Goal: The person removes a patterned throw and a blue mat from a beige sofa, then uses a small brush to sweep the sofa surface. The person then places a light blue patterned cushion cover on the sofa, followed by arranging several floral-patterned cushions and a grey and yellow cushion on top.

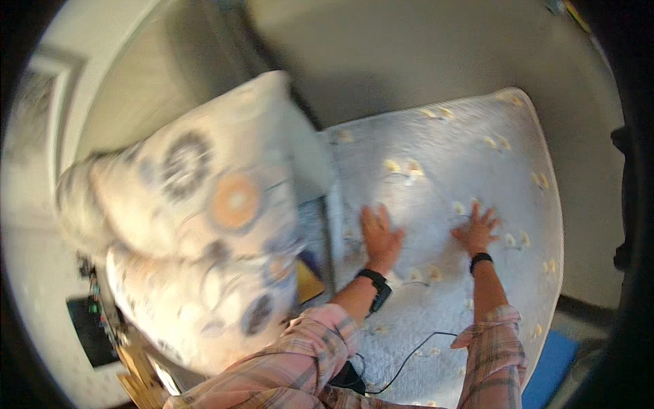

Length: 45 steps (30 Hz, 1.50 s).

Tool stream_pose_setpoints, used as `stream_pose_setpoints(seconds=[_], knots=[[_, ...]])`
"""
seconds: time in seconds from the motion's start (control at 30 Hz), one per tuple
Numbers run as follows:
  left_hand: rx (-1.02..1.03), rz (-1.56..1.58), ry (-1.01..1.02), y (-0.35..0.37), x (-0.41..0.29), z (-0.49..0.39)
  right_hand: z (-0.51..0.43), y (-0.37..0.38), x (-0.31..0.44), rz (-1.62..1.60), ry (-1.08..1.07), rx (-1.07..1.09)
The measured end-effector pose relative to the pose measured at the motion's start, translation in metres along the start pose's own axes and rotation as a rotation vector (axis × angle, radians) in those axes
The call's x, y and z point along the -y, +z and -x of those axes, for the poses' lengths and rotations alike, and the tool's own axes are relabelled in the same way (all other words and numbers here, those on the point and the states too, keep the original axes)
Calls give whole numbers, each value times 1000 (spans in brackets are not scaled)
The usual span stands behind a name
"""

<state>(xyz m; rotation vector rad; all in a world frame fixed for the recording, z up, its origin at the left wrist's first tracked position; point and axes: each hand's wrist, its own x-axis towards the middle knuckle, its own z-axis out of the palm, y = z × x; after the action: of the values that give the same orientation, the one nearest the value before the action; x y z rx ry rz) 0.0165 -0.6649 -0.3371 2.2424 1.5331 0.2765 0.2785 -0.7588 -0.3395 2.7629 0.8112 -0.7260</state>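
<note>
My left hand [379,237] is spread, palm down, at a pale silvery padded surface printed with small yellow-white flowers [409,199]; it looks like a mattress with a piped edge. To its right my right hand [479,229] also has its fingers apart, over the same surface. Neither hand holds anything. Contact with the fabric cannot be made out for certain because of blur. Left of my left hand lies bulky bedding [240,168] with a print of orange and dark circles, perhaps pillows or a folded quilt. A second piece of the bedding [204,312] sits nearer me.
A thin black cable [403,363] runs across the flowered surface near my body. Between bedding and mattress shows a yellow item [309,281]. A plain wall [434,56] rises beyond the far edge. A blue flat item [552,363] lies at lower right, and a dark panel [94,332] at left.
</note>
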Motion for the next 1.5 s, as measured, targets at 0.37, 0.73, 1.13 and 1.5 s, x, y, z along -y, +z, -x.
stream_pose_setpoints(seconds=[0.37,0.73,1.13,1.5], knots=[[542,231,482,-301,-36,212,194,71,-87,-418,-777,848],[-69,-136,-383,-539,166,343,349,-84,35,-564,-555,781],[-10,-278,-228,-484,204,323,488,-229,284,-694,-1101,244],[-208,573,-10,-687,363,267,472,-295,565,-304,-1199,-346]])
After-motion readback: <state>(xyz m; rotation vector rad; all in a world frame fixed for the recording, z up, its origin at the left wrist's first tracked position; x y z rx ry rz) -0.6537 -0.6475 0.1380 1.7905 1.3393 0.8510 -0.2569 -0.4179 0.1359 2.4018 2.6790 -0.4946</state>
